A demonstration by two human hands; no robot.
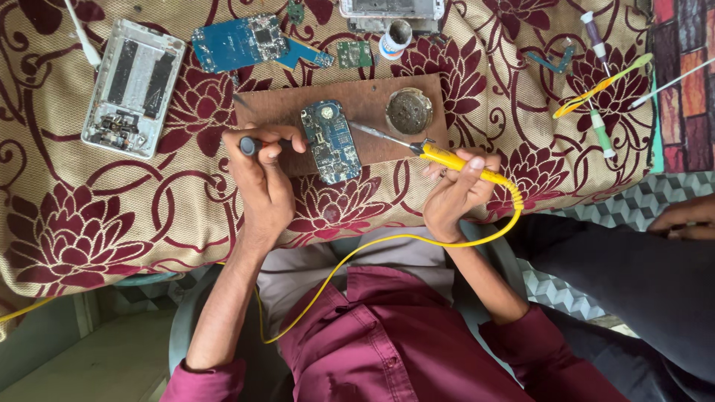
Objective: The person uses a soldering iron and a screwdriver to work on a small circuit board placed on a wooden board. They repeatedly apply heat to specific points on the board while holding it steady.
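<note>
We look down from a head-worn camera at a table covered in a cream cloth (89,223) patterned with dark red flowers. In the middle lies a brown wooden board (357,100), and on it a small blue circuit board (331,141), standing roughly upright in the picture and hanging a little over the near edge of the wood.

Our left hand (261,179) is closed around a dark-handled tool (257,145), perhaps a small screwdriver; its tip is hidden beside the circuit board's left edge, so we cannot tell whether it touches. Our right hand (458,186) is clamped, pen-style, around a yellow soldering iron (447,158). Its thin metal tip (372,134) slants toward the upper right side of the circuit board and ends just beside it. A yellow cord (357,257) loops from the iron down across our maroon shirt.

We judge the step in hand to be soldering on the circuit board: one tool steadying, the iron coming in. The next move seems to call for a steady, fine placement of the tip on one small contact, with the board kept from sliding.

Just beyond the iron sits a round, grimy tin (409,110). Farther up lie an opened phone shell (134,85), a larger blue circuit board (242,43) and a small white jar (395,39). Another person's hand (689,216) rests at the far right.
</note>
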